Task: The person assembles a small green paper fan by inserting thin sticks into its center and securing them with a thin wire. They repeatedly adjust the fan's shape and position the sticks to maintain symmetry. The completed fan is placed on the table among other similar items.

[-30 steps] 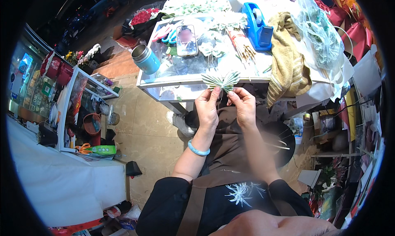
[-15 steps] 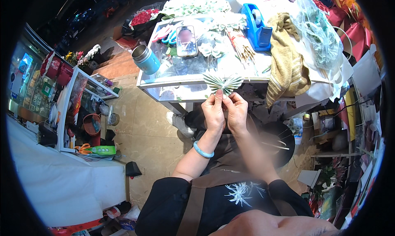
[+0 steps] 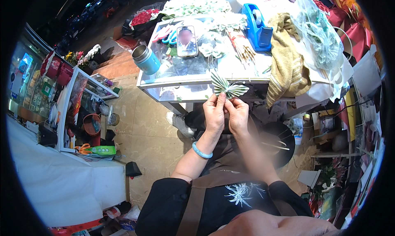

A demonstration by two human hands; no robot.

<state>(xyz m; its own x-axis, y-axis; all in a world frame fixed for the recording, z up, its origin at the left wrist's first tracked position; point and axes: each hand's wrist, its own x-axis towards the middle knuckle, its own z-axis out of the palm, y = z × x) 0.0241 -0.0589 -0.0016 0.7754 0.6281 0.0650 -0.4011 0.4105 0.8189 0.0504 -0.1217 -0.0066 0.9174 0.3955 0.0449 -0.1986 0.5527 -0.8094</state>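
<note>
A green-and-white striped, pleated leaf (image 3: 227,87) fans out like a butterfly just in front of the glass-topped table's near edge. My left hand (image 3: 214,112), with a pale blue bangle (image 3: 202,150) on its wrist, pinches the gathered base between thumb and fingers. Closed on that same base from the other side is my right hand (image 3: 238,114). Fingertips of both hands nearly meet, and whatever stem lies below is hidden by them. Beyond on the table lie similar pleated leaves (image 3: 212,49) and a bundle of thin sticks (image 3: 242,48).
The table (image 3: 187,80) bears a phone (image 3: 187,41), a blue steel cup (image 3: 146,59), a blue tape dispenser (image 3: 258,28) and scissors (image 3: 169,37). A brown towel (image 3: 285,67) hangs over its edge beside a plastic bag (image 3: 321,42). A black round stool (image 3: 284,143) stands right.
The pleated leaf has turned and shifted slightly right, its left wing now pointing more upward. My hands stay together with small finger movements.
</note>
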